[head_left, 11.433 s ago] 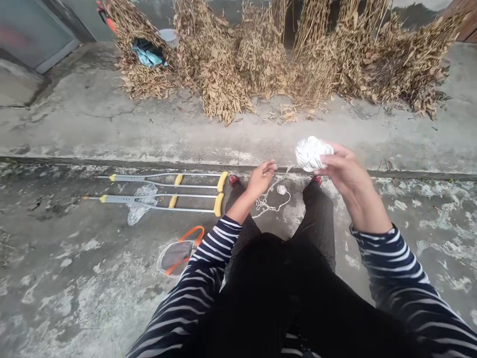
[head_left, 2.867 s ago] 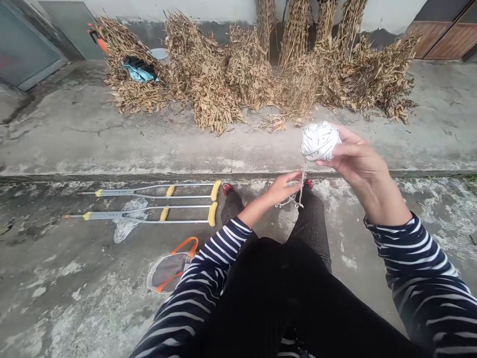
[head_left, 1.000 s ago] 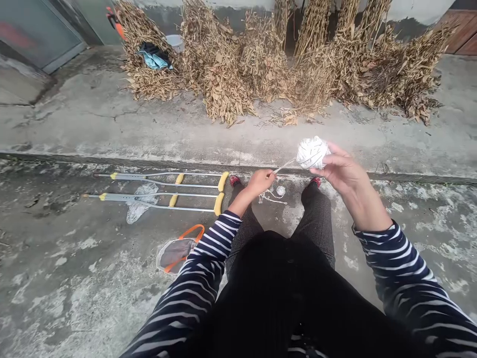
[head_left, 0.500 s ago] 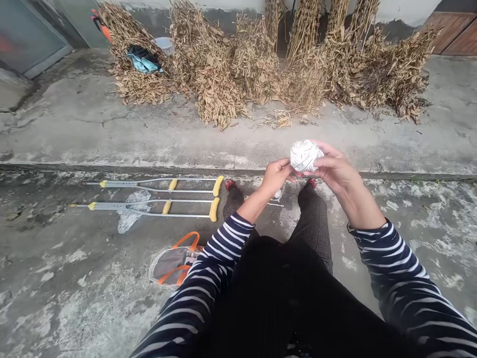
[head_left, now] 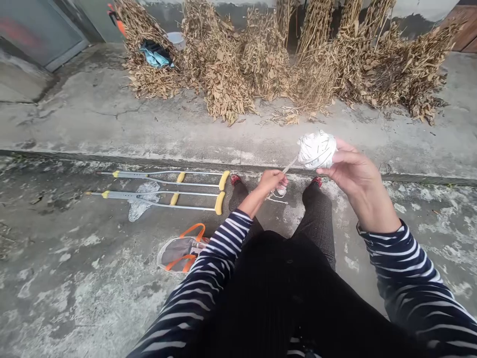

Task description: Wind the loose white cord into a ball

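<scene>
My right hand (head_left: 354, 171) grips a white ball of string (head_left: 316, 149), held up above my right knee. A strand of string (head_left: 288, 166) runs from the ball down and left to my left hand (head_left: 274, 180), whose fingers are pinched closed on it. Below the left hand a small loose tangle of string (head_left: 278, 195) lies on the concrete between my feet. I sit with legs stretched forward, red shoes (head_left: 234, 179) at the step's edge.
Two metal crutches (head_left: 167, 191) with yellow pads lie on the ground at left, a crumpled clear plastic bag (head_left: 139, 206) beside them. An orange-handled mesh bag (head_left: 181, 248) sits by my left elbow. Bundles of dried plants (head_left: 261, 64) stand along the far wall past a concrete step.
Half a second ago both hands met at the ball; now my left hand has dropped down and left, drawing out a strand, and my right hand has lifted the ball slightly.
</scene>
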